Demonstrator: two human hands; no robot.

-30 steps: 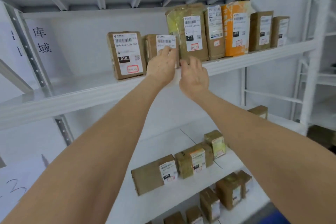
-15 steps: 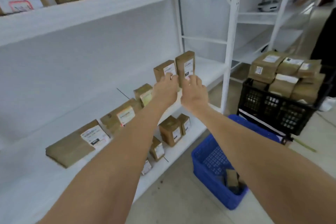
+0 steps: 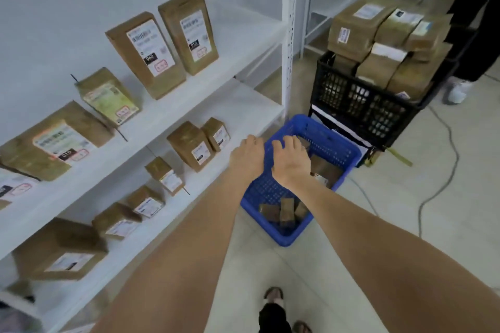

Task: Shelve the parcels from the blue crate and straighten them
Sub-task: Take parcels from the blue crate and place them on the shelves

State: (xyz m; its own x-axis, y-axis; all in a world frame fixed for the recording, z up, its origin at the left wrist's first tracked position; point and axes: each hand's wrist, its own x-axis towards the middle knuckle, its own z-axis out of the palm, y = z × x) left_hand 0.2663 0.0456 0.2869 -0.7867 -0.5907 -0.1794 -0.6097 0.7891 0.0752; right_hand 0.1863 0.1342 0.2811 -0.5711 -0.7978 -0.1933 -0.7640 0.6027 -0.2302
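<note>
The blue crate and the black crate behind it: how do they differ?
Fill: the blue crate holds only a few small parcels on its bottom, while the black crate is heaped above its rim with bigger parcels.
Place: the blue crate lies nearer, by the left hand and right hand; the black crate stands beyond it.
Shared: both are perforated plastic crates.

Both arms stretch toward the blue crate (image 3: 287, 238), left hand (image 3: 247, 160) and right hand (image 3: 292, 163) empty, fingers relaxed. Brown parcels (image 3: 284, 210) lie inside it. More parcels stand on the white shelves (image 3: 238, 40) at left.
</note>
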